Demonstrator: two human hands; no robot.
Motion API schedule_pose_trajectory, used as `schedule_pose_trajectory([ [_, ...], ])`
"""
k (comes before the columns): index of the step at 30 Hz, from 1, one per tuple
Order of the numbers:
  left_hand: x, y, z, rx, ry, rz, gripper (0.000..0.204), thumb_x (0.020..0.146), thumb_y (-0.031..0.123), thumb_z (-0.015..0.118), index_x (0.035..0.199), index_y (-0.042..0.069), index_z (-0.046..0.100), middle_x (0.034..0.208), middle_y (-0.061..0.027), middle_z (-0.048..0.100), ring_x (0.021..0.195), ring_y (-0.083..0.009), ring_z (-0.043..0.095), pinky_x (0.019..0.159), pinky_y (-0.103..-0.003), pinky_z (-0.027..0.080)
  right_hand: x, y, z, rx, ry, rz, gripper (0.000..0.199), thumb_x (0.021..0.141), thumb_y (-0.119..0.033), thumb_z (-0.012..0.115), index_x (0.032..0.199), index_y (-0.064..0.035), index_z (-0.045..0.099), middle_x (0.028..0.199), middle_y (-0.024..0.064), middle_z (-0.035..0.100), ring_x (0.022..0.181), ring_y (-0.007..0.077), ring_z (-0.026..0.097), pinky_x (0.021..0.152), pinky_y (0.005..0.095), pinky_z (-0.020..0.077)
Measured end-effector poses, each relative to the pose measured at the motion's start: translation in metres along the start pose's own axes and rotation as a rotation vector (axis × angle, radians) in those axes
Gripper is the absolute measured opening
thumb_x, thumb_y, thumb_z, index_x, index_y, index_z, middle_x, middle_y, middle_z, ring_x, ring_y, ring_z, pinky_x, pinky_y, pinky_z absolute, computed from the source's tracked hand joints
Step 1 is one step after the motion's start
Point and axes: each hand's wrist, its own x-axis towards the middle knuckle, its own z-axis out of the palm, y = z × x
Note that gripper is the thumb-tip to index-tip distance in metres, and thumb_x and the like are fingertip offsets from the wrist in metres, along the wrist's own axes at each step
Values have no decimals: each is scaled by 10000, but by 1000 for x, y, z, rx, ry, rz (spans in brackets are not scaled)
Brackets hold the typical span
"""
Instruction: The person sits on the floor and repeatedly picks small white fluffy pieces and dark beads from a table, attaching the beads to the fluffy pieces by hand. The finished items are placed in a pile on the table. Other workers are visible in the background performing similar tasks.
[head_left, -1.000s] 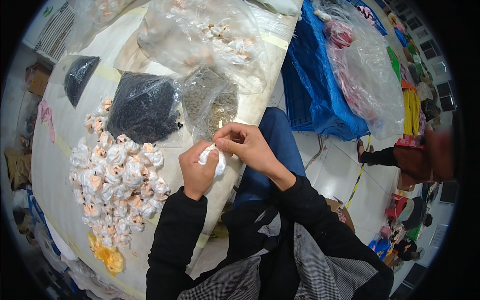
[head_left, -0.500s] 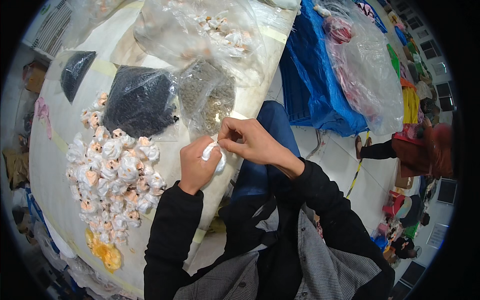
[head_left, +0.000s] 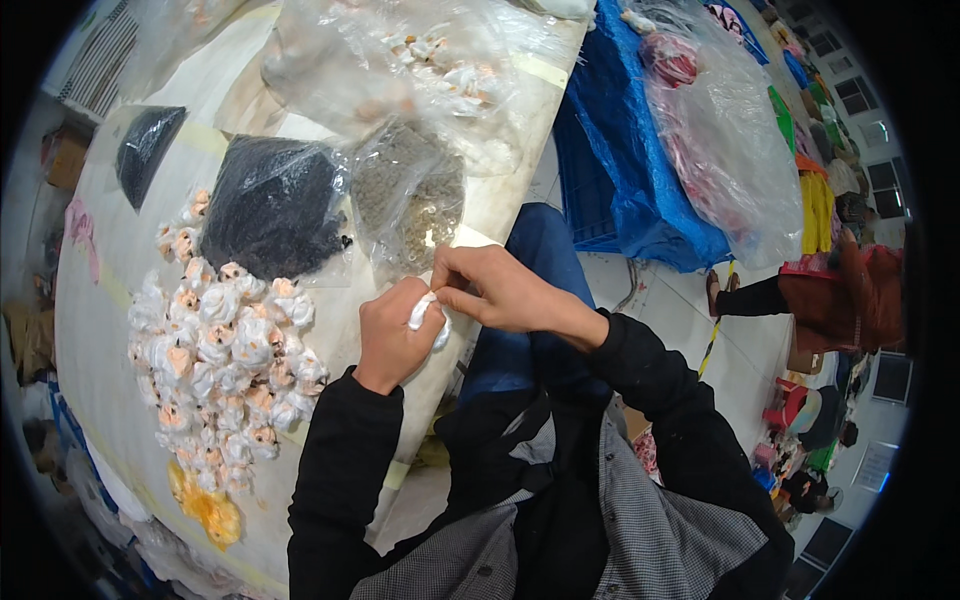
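Fingers of the left hand curl shut around a small white piece, which shows only as a bit of white at the top of the fist. Right hand fingers are pinched closed on the same piece from the other side, thumb and forefinger tips meeting at it, so both hands touch there. Whether the piece is cloth or a soft flower cannot be told.

Just left of the left fingers lies a heap of white and peach flowers on the pale table, with a few yellow flowers at its near end. Above the fingers, close by, sits a clear bag of grey bits; left of that a bag of black bits, and farther left a smaller dark bag. Beyond them lies a large clear bag with pale pieces inside. Well right of the right fingers stands a blue sack with a clear bag of pink stuff against it.
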Motion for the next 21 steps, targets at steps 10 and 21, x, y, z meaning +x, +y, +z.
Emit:
schedule_pose_trajectory([
  [10, -1, 1, 4, 53, -19, 51, 98, 852, 109, 701, 850, 41, 630, 778, -141, 599, 678, -369, 629, 587, -432, 489, -8, 2, 0, -28, 0, -25, 141, 917, -91, 698, 944, -22, 579, 834, 168, 650, 805, 383, 645, 707, 447, 489],
  [21, -2, 17, 2, -315, 57, -101, 205, 942, 41, 718, 1143, 16, 750, 985, -67, 695, 837, -118, 652, 679, -278, 488, -38, -15, 26, -30, 635, -105, 104, 940, -97, 753, 1011, -25, 727, 833, 77, 651, 693, 194, 605, 638, 308, 495],
])
